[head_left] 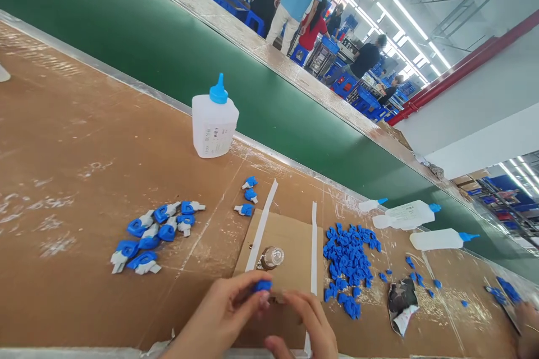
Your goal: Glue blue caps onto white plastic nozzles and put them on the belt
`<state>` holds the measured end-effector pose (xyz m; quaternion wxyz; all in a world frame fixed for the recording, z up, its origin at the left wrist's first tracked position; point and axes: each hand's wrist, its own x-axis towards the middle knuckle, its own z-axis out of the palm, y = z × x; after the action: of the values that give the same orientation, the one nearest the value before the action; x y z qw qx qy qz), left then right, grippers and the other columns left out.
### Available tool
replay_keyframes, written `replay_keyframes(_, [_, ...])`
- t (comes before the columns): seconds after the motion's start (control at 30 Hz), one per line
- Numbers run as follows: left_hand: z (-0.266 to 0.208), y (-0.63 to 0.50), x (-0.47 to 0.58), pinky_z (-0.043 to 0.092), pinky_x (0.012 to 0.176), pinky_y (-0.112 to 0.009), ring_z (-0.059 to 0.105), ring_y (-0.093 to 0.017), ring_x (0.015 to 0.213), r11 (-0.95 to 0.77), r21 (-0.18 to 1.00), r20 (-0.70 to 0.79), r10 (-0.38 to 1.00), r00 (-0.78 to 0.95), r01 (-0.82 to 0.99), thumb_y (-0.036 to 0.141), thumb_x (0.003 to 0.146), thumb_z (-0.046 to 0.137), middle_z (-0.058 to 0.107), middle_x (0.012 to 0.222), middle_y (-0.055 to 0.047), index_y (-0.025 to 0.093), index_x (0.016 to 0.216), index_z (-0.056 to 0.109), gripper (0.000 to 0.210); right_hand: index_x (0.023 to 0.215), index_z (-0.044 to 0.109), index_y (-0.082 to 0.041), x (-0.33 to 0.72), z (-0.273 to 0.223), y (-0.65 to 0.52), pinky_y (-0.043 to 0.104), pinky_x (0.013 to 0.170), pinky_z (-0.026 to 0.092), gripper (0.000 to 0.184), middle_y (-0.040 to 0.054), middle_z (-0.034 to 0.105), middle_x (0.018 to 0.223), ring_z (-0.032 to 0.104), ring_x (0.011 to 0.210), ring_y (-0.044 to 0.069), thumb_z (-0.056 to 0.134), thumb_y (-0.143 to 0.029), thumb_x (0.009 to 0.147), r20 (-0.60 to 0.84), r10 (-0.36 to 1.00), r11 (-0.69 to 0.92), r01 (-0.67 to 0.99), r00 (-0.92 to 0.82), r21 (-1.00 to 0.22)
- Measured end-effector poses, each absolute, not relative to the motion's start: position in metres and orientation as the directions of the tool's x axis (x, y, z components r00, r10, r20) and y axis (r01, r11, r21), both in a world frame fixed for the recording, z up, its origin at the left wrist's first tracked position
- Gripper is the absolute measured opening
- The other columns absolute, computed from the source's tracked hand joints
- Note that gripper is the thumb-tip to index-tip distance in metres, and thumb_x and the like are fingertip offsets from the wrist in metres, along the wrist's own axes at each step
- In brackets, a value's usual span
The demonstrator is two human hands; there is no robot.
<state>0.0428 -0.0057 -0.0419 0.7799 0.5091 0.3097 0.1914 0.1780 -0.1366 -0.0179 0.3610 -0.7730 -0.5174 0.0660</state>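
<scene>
My left hand point(229, 314) pinches a small blue plastic piece point(263, 285) between thumb and forefinger, over the near part of a cardboard pad point(290, 230). Just to its right, my right hand point(309, 320) curves with thumb and fingers apart, and nothing shows between them. Beyond the hands, a small clear round cup point(273, 257) sits on the pad. White tape strips point(261, 227) run along the pad's two sides. A heap of loose blue pieces point(347, 258) lies to the right of the pad. Several blue pieces with white-grey parts attached point(149, 235) are grouped at left.
An upright white bottle with a blue nozzle point(214, 126) stands behind; more bottles point(408, 214) lie at right. A dark torn scrap point(402, 303) is near the heap. Another person's hand point(528, 314) shows at the right edge. A green conveyor belt point(269, 106) runs behind.
</scene>
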Motion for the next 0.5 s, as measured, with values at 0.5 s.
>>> replay_keyframes(0.5, [-0.066, 0.069, 0.046, 0.054, 0.084, -0.040, 0.062, -0.026, 0.099, -0.644, 0.600, 0.380, 0.752, 0.538, 0.475, 0.032, 0.090, 0.039, 0.060, 0.109, -0.013, 0.017, 0.106, 0.062, 0.032, 0.082, 0.074, -0.020, 0.257, -0.059, -0.187, 0.029, 0.057, 0.055, 0.052, 0.0075, 0.072, 0.079, 0.066, 0.061, 0.020, 0.054, -0.068, 0.078, 0.285, 0.548, -0.595, 0.606, 0.786, -0.528])
